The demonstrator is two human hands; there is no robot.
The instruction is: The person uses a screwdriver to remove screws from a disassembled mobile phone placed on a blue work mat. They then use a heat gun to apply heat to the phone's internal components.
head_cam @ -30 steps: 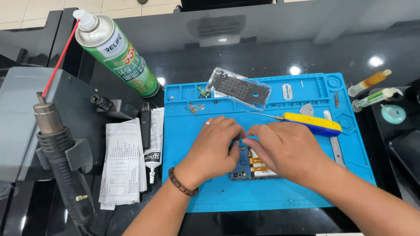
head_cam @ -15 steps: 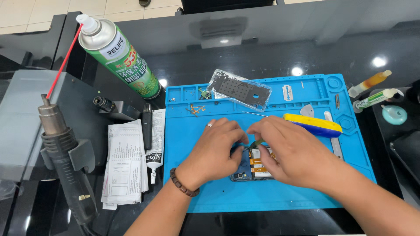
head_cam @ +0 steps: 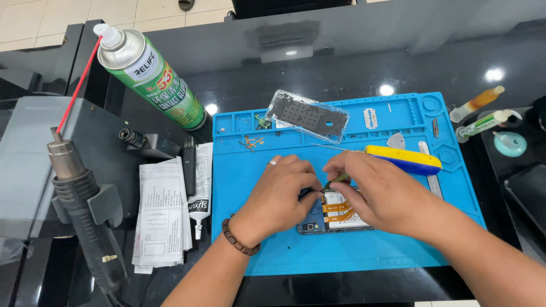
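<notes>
Opened phone [head_cam: 335,215] lies on my blue mat [head_cam: 267,250] over the glossy black tabletop [head_cam: 341,62]; my left hand [head_cam: 276,196] presses it with curled fingers, my right hand [head_cam: 378,190] pinches tweezers [head_cam: 336,181].

Both forearms reach in from below and converge at the middle. The left hand [head_cam: 278,196] lies palm down, its fingers [head_cam: 304,177] curled inward, a bead bracelet on the wrist. The right hand [head_cam: 378,193] faces it, its fingers [head_cam: 335,170] pinched together, fingertips of both hands nearly meeting.
</notes>
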